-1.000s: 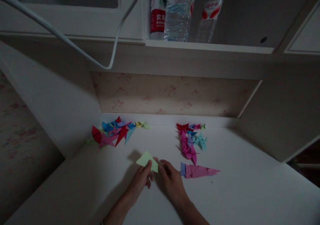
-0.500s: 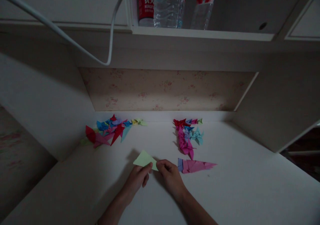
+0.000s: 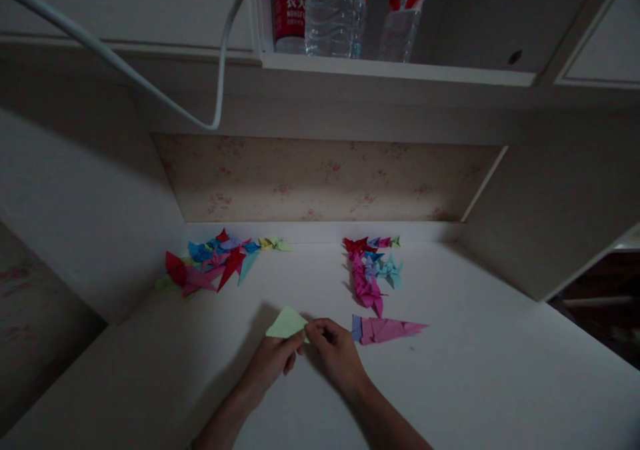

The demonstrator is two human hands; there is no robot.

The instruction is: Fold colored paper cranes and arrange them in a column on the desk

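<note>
White desk point(image 3: 470, 383), filling the lower half of the frame | left of centre, at its back: a heap of colourful folded papers point(image 3: 213, 263) | right of centre: a second folded-paper cluster point(image 3: 363, 273), below it a long pink-and-violet stack point(image 3: 387, 330) | top centre: shelf point(image 3: 400, 72), bearing upright plastic bottles point(image 3: 333, 20)

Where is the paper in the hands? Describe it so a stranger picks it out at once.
Under the shelf of bottles is a white table. Nearer the viewer than the left pile and right pile of folded pieces, the left hand and right hand meet at the paper. It is plain pale green and the only piece held; its neighbours lie on the table.
</note>
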